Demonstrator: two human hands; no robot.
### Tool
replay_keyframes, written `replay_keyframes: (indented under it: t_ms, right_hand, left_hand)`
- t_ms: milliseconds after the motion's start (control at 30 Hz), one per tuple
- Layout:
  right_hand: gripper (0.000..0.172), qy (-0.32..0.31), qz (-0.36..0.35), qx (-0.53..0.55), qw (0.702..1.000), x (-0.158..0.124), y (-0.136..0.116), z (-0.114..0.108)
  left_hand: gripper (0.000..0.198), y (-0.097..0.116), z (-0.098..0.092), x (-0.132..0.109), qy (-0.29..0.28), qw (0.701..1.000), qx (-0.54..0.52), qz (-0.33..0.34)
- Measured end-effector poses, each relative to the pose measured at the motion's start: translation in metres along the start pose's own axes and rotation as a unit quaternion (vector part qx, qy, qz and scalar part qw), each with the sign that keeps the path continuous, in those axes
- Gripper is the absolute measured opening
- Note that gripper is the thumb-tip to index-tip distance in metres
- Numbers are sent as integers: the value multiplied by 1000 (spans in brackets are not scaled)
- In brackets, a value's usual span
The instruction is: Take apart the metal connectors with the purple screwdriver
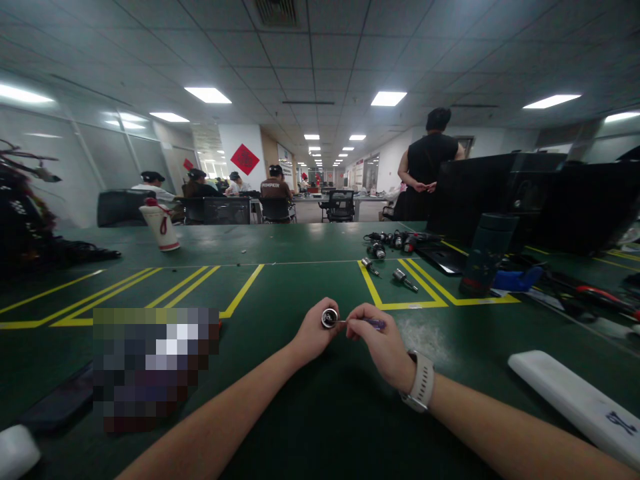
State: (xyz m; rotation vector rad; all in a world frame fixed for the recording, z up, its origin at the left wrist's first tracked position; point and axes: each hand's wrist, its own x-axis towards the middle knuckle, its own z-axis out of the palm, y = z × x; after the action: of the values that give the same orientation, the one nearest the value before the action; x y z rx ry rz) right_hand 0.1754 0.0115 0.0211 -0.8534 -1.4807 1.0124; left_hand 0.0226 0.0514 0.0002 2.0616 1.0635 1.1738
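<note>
My left hand (pixel 316 331) is wrapped round a small round metal part (pixel 329 318), its open dark end facing me. What the part is I cannot make out. In my right hand (pixel 377 340) is a small screwdriver (pixel 375 324) with a purple handle, pinched between thumb and fingers. Its thin shaft points left and reaches the side of the metal part. Whether the tip sits in a screw is too small to tell. Both hands are held just above the green table (pixel 300 413). A pale watch (pixel 421 381) is on my right wrist.
Metal cylindrical parts (pixel 405 280) lie inside yellow tape lines, with several more (pixel 395 240) behind. A dark bottle (pixel 489 253) and black case (pixel 493 193) stand right. A white bar (pixel 575 393) lies near right. Left are a paper cup (pixel 160 225) and phone (pixel 57 400). People work beyond.
</note>
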Motion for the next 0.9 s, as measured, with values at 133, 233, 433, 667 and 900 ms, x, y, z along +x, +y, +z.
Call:
replay_keyframes:
  t_ms: [133,233,433,667,900]
  right_hand:
    - [10,11,-19,-14,1000,1,0,-1]
    - [10,20,-20,-27,999,3,0,-1]
    - [14,28,-47,-91,994,2,-4,-6]
    - [15,2,-79,-164,983,0,-3,-6]
    - [16,-14,-94,-177,980,-1,-5,-5]
  left_hand:
    - [15,-4,1,1,8,1000,-4,-1]
    - [17,-6,1,1,11,1000,-6,0]
    - [20,-5,1,1,-19,1000,-18,-1]
    - [12,-5,1,2,-38,999,-15,0]
    - [9,-3,1,2,-36,999,12,12]
